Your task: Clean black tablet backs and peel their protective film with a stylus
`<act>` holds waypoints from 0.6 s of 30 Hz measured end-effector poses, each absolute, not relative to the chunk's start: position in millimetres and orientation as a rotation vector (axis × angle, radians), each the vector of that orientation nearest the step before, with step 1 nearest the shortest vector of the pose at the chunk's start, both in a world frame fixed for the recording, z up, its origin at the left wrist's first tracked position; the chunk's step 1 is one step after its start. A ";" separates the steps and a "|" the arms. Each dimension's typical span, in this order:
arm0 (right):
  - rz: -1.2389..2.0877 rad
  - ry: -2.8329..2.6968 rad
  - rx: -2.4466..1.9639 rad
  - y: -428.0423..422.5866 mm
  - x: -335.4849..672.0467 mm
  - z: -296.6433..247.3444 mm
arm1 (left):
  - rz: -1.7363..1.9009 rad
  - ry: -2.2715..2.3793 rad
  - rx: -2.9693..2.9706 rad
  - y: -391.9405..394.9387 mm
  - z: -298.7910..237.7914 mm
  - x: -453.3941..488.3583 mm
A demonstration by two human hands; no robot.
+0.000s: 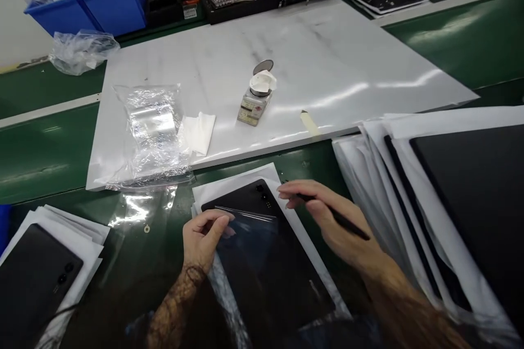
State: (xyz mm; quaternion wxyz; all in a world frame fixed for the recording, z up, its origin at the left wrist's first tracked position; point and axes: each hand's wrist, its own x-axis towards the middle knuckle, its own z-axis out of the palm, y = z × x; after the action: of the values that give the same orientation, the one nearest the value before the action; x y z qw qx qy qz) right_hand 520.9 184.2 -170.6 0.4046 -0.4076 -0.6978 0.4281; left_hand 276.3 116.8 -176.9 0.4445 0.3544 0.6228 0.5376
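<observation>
A black tablet lies on a white sheet on the green bench, its camera bump at the far end. A clear film seems to lie over its upper part, though the edges are hard to see. My left hand rests on the tablet, fingers curled near the film's edge. My right hand hovers just right of the tablet's far end, gripping a black stylus. The tablet's near end is partly hidden by my arm and body.
Stacks of black tablets on white sheets lie left and right. A white board holds a small open bottle, a cloth and a plastic bag. Blue bins stand beyond.
</observation>
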 end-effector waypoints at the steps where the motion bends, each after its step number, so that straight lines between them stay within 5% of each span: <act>1: 1.024 -1.832 -1.053 177.9 520.4 -175.4 | 1.325 1.556 0.898 116.0 -175.8 276.8; 6: 0.862 -2.109 -1.021 151.0 497.7 -192.3 | 1.208 1.615 1.072 111.7 -170.0 280.8; 18: 1.053 -2.027 -0.973 153.2 502.4 -201.1 | 1.028 1.373 1.027 112.6 -164.6 281.3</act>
State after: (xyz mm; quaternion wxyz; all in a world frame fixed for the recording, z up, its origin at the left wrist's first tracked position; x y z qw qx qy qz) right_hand 502.4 153.2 -201.1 0.3236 -0.3707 -0.7725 0.4014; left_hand 281.3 112.6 -164.6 0.5408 0.4320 0.5777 0.4326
